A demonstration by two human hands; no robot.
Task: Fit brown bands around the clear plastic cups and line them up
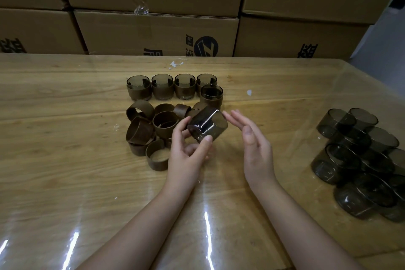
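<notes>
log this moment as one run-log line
left hand grips bare cup, tilted | right hand open beside it | five banded cups behind | loose bands by left hand | spare cups far right

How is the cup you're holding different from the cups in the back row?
The row cups each wear a brown band; the held cup has none. The held cup is tilted in the left hand, off the table; the row cups stand upright on it. Both are smoky clear plastic.
</notes>
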